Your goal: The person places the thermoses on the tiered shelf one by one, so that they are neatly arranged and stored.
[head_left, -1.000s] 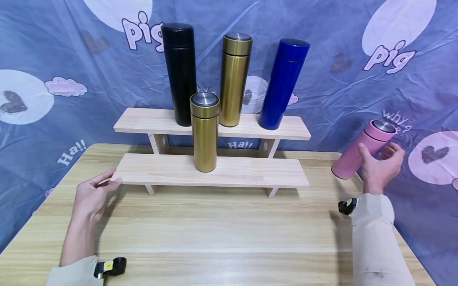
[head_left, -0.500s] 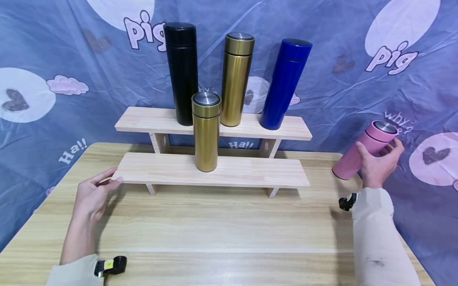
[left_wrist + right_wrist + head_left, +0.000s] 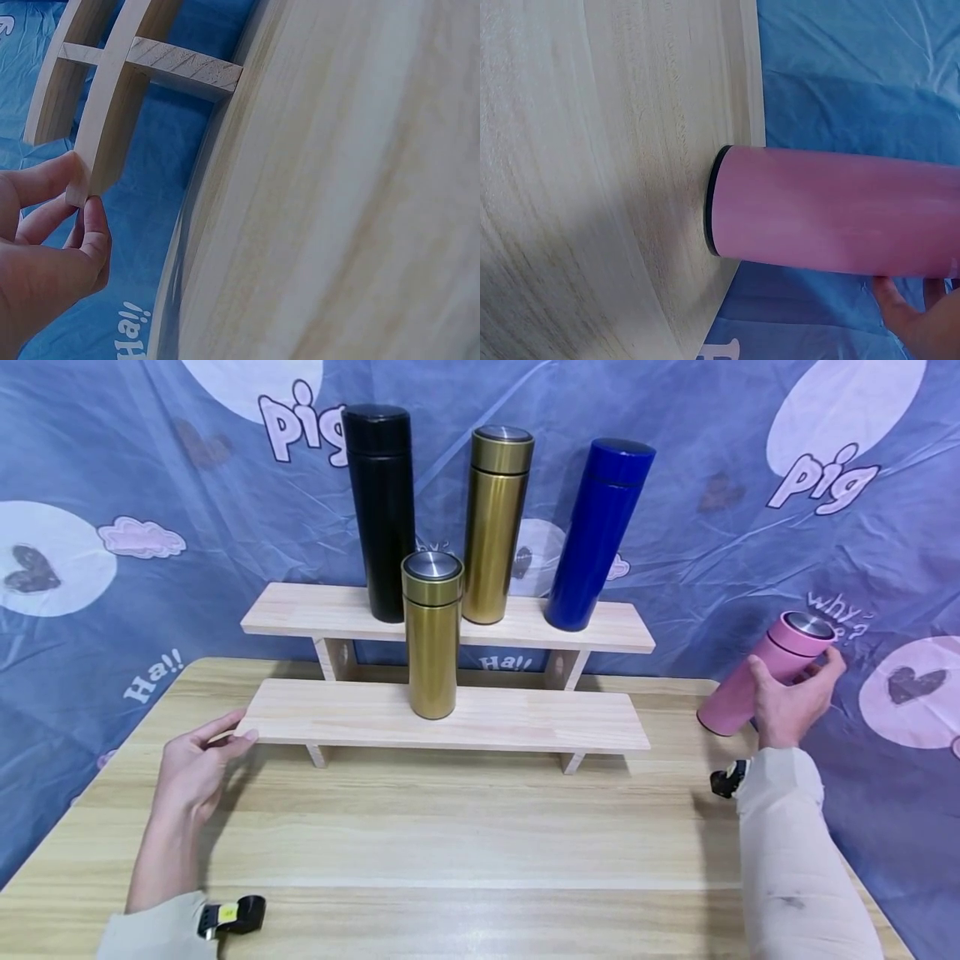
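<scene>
My left hand [image 3: 197, 766] pinches the left end of the lower board of a two-tier wooden shelf [image 3: 337, 714]. In the left wrist view, thumb and fingers meet on either side of the board's end [image 3: 88, 169]. At the table's far right corner, my right hand [image 3: 797, 697] holds a pink thermos [image 3: 738, 689] with a steel-topped lid. Its base is close on the tabletop in the right wrist view, near the edge. A short gold thermos [image 3: 432, 652] stands on the lower board. The upper board bears a black thermos [image 3: 381, 518], a tall gold thermos [image 3: 497, 535] and a blue thermos [image 3: 596, 543].
The light wooden table [image 3: 465, 835] carries the shelf near its back edge. Behind and beside it hangs a blue patterned cloth [image 3: 225, 468]. Thermoses stand close together at the upper board's middle, with the short gold one in front of them.
My right wrist has shifted slightly forward while the pink thermos stays almost in place. The left hand, the shelf and the other thermoses have not moved; the head view has shifted a little.
</scene>
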### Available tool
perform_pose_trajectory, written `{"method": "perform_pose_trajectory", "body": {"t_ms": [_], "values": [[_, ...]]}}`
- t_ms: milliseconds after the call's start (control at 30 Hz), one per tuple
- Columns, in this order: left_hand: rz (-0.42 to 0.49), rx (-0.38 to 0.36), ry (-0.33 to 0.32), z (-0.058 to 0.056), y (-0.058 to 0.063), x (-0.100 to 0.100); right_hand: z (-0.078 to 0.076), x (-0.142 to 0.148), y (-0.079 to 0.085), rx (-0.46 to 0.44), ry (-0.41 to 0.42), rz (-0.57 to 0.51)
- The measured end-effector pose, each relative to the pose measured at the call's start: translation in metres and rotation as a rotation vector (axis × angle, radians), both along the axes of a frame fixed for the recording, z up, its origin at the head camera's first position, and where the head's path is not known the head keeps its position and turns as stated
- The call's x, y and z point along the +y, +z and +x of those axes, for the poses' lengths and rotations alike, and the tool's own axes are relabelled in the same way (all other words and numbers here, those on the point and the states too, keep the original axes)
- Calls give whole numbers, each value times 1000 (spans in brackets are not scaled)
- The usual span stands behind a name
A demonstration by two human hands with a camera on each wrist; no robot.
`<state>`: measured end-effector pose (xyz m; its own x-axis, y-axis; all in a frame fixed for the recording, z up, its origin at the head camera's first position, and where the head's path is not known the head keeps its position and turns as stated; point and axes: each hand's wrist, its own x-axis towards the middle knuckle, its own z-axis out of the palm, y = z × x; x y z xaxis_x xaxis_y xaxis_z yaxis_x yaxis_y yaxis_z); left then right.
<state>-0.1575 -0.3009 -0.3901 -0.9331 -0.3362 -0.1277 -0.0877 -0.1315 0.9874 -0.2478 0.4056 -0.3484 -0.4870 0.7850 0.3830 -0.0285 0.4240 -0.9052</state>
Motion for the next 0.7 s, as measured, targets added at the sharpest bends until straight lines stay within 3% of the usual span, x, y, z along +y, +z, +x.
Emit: {"method": "perform_pose_trajectory", "body": {"t_ms": [367,700], "values": [[-35,-32,-5,0,1,0,4,0,3,-20,6,-32],[-14,-11,-3,0,0,0,10,-3,8,30,15,-13]]}}
